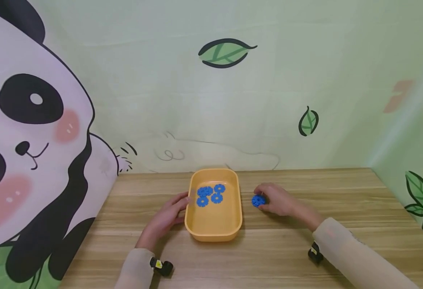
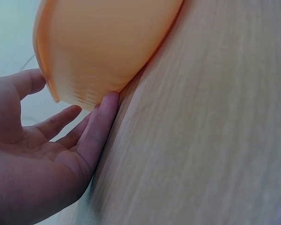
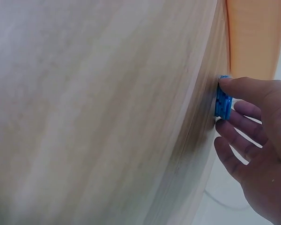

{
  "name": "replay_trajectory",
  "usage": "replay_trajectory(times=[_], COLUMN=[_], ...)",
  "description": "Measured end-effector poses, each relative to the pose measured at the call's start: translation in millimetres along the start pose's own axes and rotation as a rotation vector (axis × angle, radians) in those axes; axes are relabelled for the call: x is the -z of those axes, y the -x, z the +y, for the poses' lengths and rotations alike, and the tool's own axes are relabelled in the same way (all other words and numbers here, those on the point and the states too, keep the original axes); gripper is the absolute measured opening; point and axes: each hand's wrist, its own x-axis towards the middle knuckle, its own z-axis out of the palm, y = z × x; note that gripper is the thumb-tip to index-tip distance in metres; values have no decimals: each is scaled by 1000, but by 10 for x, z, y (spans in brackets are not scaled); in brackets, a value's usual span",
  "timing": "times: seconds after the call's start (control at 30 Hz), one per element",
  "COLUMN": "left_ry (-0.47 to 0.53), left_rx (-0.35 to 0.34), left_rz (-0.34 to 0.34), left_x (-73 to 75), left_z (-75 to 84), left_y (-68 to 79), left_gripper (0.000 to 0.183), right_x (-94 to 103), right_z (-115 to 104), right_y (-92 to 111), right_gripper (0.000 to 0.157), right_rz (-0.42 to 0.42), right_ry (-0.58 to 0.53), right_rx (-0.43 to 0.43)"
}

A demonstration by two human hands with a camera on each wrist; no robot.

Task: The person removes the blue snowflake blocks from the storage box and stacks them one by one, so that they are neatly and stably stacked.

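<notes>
A yellow plastic tray (image 1: 213,224) stands on the wooden table, with several blue snowflake discs (image 1: 216,198) lying in its far half. My left hand (image 1: 166,214) is at the tray's left side, its loosely bent fingers touching the outer wall. One fingertip meets the rim and another rests low by the table, as the left wrist view shows. Right of the tray, my right hand (image 1: 278,199) pinches a small stack of blue snowflake discs (image 3: 223,98) at its edges between thumb and fingers. The stack lies flat at the table surface; how many discs it has is hard to tell.
The wooden table (image 1: 276,257) reaches back to a pale green cloth backdrop (image 1: 153,80) printed with a panda and leaves. A black wrist camera (image 1: 162,266) is strapped to the left wrist, another black camera (image 1: 315,253) to the right.
</notes>
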Motion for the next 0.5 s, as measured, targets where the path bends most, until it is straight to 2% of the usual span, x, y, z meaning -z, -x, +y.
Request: replay_trajectory(times=[0.27, 0.5], left_ry=[-3, -8], left_rx=[-12, -6], left_rz=[-3, 0], left_x=[2, 5], left_z=[0, 2], left_y=[-11, 0], left_gripper=[59, 59], right_x=[31, 209], right_z=[-5, -122], right_y=[-22, -149], right_gripper=[39, 37], right_rz=[-11, 12], right_ry=[-9, -15], right_rx=[-4, -2])
